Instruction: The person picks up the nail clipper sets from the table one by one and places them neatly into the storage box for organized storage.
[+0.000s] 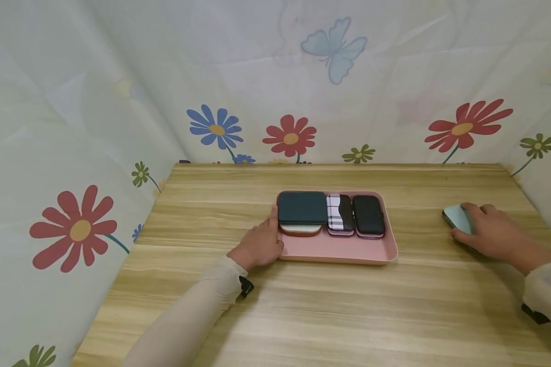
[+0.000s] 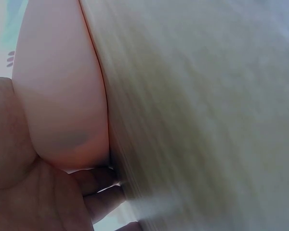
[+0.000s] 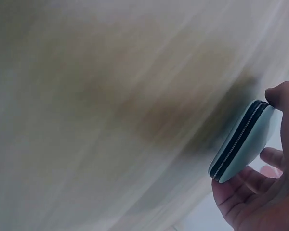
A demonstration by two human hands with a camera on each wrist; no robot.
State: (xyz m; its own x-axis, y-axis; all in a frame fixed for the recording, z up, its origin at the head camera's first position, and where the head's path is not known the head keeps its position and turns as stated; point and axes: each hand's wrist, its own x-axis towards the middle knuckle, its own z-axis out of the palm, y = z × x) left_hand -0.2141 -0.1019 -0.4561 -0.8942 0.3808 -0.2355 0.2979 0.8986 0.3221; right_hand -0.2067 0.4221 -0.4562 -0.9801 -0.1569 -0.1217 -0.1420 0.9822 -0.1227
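My left hand (image 1: pixel 259 243) holds the left side of a pink tray (image 1: pixel 335 250), its fingers along the outer wall near the front corner. The left wrist view shows the palm and fingers against the tray wall (image 2: pixel 67 96). Out to the right, my right hand (image 1: pixel 493 232) grips a small pale blue case (image 1: pixel 459 218) by its edges. From the right wrist, the rounded case (image 3: pixel 245 139) shows a dark band round its side, thumb at one end and fingers at the other, close over the table.
Along the tray's back lie a dark green case (image 1: pixel 302 207) on top of a white and brown one (image 1: pixel 301 230), a checked and black case (image 1: pixel 341 214) and a black case (image 1: pixel 369 215). A flower-printed curtain (image 1: pixel 243 61) borders the wooden table (image 1: pixel 349 306).
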